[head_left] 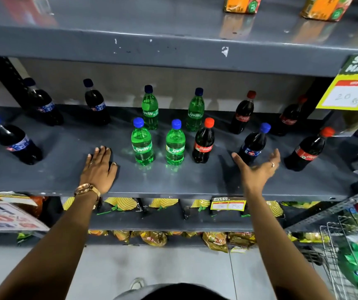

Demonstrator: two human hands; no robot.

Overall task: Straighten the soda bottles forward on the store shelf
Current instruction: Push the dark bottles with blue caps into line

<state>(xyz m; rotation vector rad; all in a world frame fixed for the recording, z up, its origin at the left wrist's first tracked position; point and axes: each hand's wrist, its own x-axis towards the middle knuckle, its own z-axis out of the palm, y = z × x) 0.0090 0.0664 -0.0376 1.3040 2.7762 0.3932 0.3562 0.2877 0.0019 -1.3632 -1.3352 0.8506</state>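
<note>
Head view, right grip [258,167] spread, just before Pepsi bottle [253,145]

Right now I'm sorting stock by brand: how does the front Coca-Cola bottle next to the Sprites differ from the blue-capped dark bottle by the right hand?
The front Coca-Cola bottle has a red cap and red label; the blue-capped dark bottle has a blue cap and blue label. The Coca-Cola bottle stands free of both hands, while the blue-capped one sits just behind the open right hand. Both hold dark soda and stand upright in the front row of the shelf.
</note>
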